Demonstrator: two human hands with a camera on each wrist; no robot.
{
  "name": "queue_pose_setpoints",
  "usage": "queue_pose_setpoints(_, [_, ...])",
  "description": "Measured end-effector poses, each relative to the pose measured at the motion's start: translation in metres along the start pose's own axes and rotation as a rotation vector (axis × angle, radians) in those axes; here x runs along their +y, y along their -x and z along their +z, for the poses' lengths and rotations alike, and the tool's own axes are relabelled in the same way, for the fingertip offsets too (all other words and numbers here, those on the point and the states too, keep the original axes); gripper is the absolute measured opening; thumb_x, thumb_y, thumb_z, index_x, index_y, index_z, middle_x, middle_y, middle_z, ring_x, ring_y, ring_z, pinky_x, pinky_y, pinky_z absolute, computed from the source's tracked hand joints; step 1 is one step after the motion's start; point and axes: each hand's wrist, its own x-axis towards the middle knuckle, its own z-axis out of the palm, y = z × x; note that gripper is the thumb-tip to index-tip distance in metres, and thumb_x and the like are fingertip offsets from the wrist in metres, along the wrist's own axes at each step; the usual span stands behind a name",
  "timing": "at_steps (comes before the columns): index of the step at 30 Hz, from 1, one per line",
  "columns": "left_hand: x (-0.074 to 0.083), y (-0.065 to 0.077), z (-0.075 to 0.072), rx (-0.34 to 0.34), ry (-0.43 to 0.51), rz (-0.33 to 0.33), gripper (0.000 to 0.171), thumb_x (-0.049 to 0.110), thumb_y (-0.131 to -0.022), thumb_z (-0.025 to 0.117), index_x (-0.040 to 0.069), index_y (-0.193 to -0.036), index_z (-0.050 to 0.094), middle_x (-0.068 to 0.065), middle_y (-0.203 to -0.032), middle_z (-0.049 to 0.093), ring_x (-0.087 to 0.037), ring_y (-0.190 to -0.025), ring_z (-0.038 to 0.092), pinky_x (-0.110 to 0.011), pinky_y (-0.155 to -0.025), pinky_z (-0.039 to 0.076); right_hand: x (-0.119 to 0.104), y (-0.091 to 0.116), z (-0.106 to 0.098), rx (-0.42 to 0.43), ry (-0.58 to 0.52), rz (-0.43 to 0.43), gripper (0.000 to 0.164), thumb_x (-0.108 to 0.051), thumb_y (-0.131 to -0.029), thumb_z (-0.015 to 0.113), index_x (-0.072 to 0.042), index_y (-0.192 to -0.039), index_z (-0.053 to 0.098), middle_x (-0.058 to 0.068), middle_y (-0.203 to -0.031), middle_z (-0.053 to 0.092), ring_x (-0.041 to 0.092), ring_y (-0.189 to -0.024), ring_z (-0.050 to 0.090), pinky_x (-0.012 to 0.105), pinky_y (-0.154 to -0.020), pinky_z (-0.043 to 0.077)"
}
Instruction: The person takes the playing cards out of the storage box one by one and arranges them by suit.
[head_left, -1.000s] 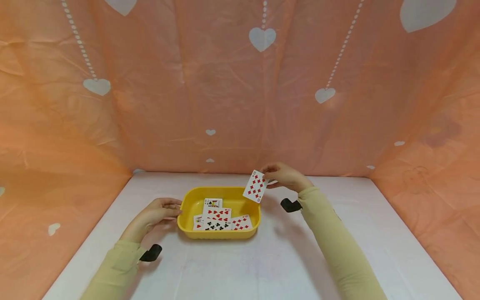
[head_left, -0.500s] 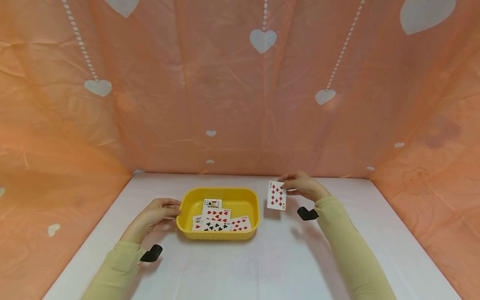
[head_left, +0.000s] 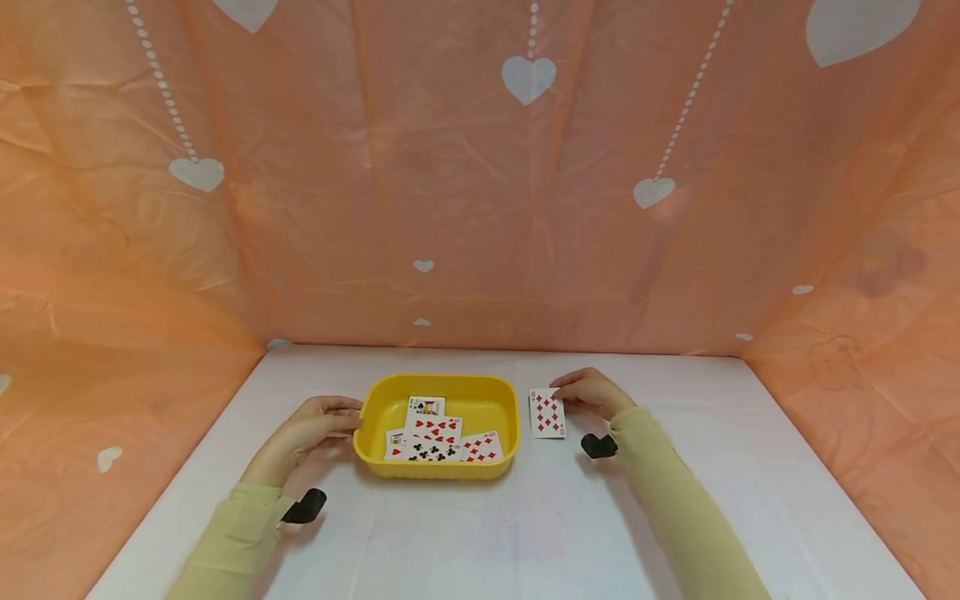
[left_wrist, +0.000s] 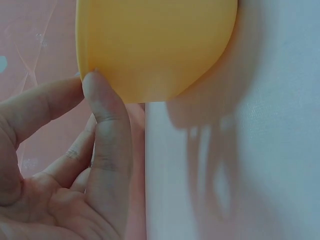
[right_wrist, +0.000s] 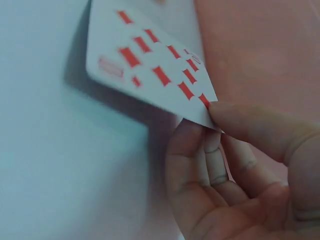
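My right hand [head_left: 594, 392] pinches the ten of diamonds [head_left: 547, 414] by its edge, just right of the yellow basin. In the right wrist view the playing card [right_wrist: 150, 55] is face up and tilted, its corner between thumb and fingers, close over the white surface. My left hand [head_left: 318, 425] pinches the left rim of the yellow basin [head_left: 435, 470]; the left wrist view has thumb and finger on the basin's edge [left_wrist: 160, 45]. Inside the basin several face-up cards overlap, among them a club card [head_left: 433, 451], a heart card [head_left: 435, 427] and a diamond card [head_left: 482, 447].
A white tabletop [head_left: 465, 542] runs out to both sides and toward me. Behind it and at both sides hangs an orange cloth [head_left: 450, 183] with white hearts. A black wrist mount [head_left: 598, 447] juts from the right sleeve, another mount [head_left: 303, 506] from the left.
My right hand has carried the ten of diamonds from over the basin's right rim out to the right, then down close to the table. The left hand and basin have stayed put.
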Motion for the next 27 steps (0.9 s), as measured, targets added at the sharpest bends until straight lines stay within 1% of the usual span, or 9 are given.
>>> queue_pose_setpoints(4, [0.000,0.002,0.001,-0.002,-0.004,-0.001,0.045,0.005,-0.089,0.064,-0.017,-0.125,0.047,-0.016,-0.104,0.065,-0.018,-0.081,0.064,-0.037,-0.076,0.054,0.000,-0.001,0.006,0.034,0.018,0.026,0.030,0.007,-0.085,0.062,0.016,-0.113,0.059,0.015,-0.091,0.068,0.018,-0.078,0.065,0.034,-0.079,0.054])
queue_pose_setpoints(8, [0.000,0.003,0.002,-0.004,-0.007,-0.003,0.045,0.005,-0.089,0.064,-0.016,-0.125,0.047,-0.019,-0.109,0.063,-0.019,-0.084,0.064,-0.037,-0.077,0.054,-0.003,0.002,0.012,0.077,0.109,0.025,0.028,0.006,-0.084,0.065,0.014,-0.110,0.062,0.015,-0.090,0.068,0.017,-0.074,0.064,0.032,-0.074,0.055])
queue_pose_setpoints(10, [-0.001,0.003,0.002,-0.004,-0.005,0.003,0.045,0.005,-0.089,0.064,-0.017,-0.124,0.047,-0.019,-0.108,0.063,-0.019,-0.084,0.064,-0.036,-0.077,0.054,-0.005,0.002,0.014,0.095,0.139,0.023,0.027,0.005,-0.083,0.066,0.014,-0.108,0.063,0.014,-0.088,0.068,0.016,-0.071,0.064,0.030,-0.072,0.055])
queue_pose_setpoints(15, [-0.001,0.002,0.002,-0.016,-0.012,0.025,0.043,0.004,-0.090,0.063,-0.018,-0.123,0.047,-0.017,-0.106,0.064,-0.017,-0.083,0.064,-0.034,-0.076,0.054,-0.003,0.002,0.014,0.094,0.162,-0.004,0.026,0.006,-0.082,0.067,0.015,-0.106,0.063,0.014,-0.087,0.069,0.015,-0.071,0.064,0.031,-0.072,0.055])
queue_pose_setpoints(22, [0.000,0.002,0.000,-0.006,-0.001,0.009,0.043,0.004,-0.089,0.063,-0.018,-0.123,0.047,-0.014,-0.098,0.066,-0.016,-0.078,0.064,-0.036,-0.075,0.055,-0.004,0.003,0.010,0.095,0.174,-0.011,0.027,0.007,-0.082,0.066,0.015,-0.108,0.063,0.016,-0.093,0.068,0.019,-0.079,0.066,0.034,-0.077,0.054])
queue_pose_setpoints(27, [0.000,0.001,0.000,-0.012,0.006,-0.001,0.044,0.003,-0.090,0.064,-0.018,-0.124,0.046,-0.013,-0.098,0.065,-0.017,-0.078,0.064,-0.037,-0.076,0.055,-0.007,0.006,0.011,0.109,0.196,-0.034,0.028,0.010,-0.081,0.064,0.017,-0.108,0.061,0.019,-0.095,0.067,0.019,-0.078,0.065,0.035,-0.076,0.055])
